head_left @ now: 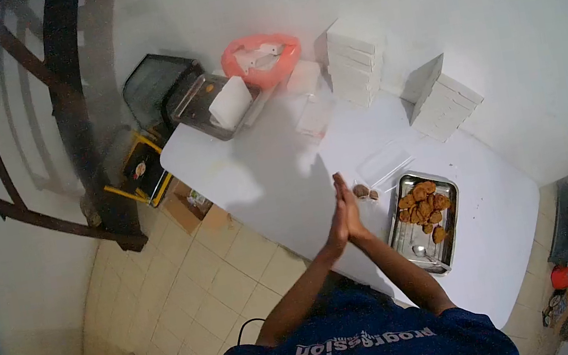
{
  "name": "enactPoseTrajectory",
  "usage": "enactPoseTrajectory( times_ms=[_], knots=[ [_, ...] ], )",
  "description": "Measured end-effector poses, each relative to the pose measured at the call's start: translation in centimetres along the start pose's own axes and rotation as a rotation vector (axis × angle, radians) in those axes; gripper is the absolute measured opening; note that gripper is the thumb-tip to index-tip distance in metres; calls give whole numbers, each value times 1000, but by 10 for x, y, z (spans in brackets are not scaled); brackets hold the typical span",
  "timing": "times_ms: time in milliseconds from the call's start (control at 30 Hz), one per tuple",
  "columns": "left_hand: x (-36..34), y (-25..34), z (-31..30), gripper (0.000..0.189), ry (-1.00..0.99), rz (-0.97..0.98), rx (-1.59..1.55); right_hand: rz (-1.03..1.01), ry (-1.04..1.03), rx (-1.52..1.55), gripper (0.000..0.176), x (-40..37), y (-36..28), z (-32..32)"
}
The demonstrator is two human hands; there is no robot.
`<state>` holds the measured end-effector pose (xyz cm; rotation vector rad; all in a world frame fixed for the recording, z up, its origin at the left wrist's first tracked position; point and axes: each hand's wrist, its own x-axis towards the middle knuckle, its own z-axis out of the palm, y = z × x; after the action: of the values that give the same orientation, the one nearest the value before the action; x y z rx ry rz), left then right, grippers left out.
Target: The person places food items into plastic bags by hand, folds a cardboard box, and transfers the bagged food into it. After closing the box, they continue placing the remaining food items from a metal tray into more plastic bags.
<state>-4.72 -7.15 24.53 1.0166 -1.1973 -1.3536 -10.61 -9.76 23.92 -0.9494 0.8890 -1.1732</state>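
Observation:
My left hand (339, 222) and my right hand (354, 217) are pressed together, palm to palm, over the front edge of the white table (273, 201). Their fingers are stretched out and point away from me, with nothing visible between them. Just right of the fingertips lie small brown pieces (361, 191) beside a clear plastic container (386, 163). Farther right is a metal tray (404, 249) holding several brown fried pieces (423, 209) and a metal spoon (420, 251). Neither hand touches the tray.
Stacked white boxes (353, 66) and more white boxes (445, 109) stand along the wall. At the back left are a pink bag (268, 74), a clear bin (195, 110) with a white container (230, 103), and a yellow-framed stool (141, 169) beyond the table edge.

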Motion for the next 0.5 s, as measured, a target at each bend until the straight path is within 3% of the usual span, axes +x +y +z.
enactPoseTrajectory(
  times_ms=[167,400,433,467,500],
  knots=[
    [13,36,-42,57,132,-44,-129,7,-180,-161,62,-83,-76,66],
    [-57,57,-3,62,181,-49,-92,33,-70,22,55,2,18,34],
    [-57,58,-6,63,204,-29,-37,-126,-88,-173,55,-5,25,43],
    [-54,62,-17,63,212,-18,-38,-487,-26,-553,54,-13,34,55],
    [-52,66,-35,64,222,13,50,-716,29,-755,54,-26,36,69]
  ],
)
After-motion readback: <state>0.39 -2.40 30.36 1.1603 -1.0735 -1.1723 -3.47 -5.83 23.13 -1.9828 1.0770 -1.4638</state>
